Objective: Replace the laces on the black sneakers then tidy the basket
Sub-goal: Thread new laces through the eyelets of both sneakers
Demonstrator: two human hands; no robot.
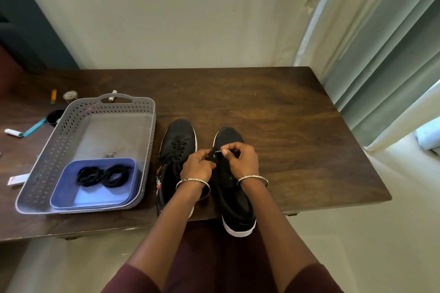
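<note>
Two black sneakers with white soles stand side by side on the wooden table, toes pointing away. The left sneaker (177, 150) is laced with a black lace. Over the right sneaker (234, 200) my left hand (198, 164) grips the eyelet flap, and my right hand (242, 159) pinches the tip of a black lace (218, 150) at an eyelet. Left of the shoes a grey perforated basket (59, 150) holds a blue tray (71, 200) with coiled black laces (104, 175).
Small items lie left of and behind the basket: a white lighter (13, 132), a teal-handled tool (34, 127), a yellow lighter (53, 97), a small battery (112, 95), a white tube (17, 181). Bare wood stretches right of the shoes. Curtains (381, 54) hang at the right.
</note>
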